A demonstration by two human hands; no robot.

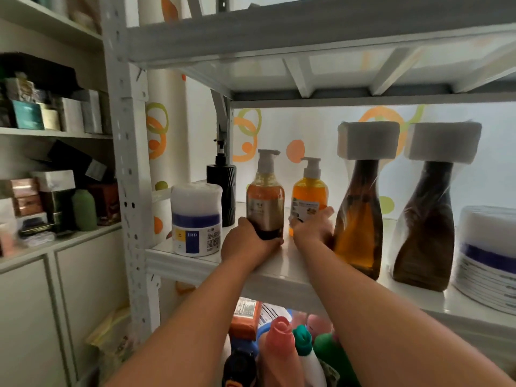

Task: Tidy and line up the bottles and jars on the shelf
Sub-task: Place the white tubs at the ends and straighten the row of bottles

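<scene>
Head view of a white shelf [279,272]: a white jar [196,219] and black pump bottle [222,188] at left, then the left hand [248,244] curled round an amber pump bottle [265,202] at its base, the right hand [312,227] gripping an orange pump bottle [310,196] low down — both upright — beside two tall wrapped bottles [358,219].

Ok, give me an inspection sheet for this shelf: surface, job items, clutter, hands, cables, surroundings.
Surface: white shelf, backlit.
Job's things: brown pump bottle, orange pump bottle, black pump bottle, amber tall bottle, dark tall bottle, left jar, right jar; all upright.
Clutter: mixed bottles crowded below the shelf.
Grippers: left hand grips the brown pump bottle's base; right hand grips the orange pump bottle's base.
Cables: nothing seen.
Surroundings: boxes on the left shelves; patterned wall behind.
</scene>
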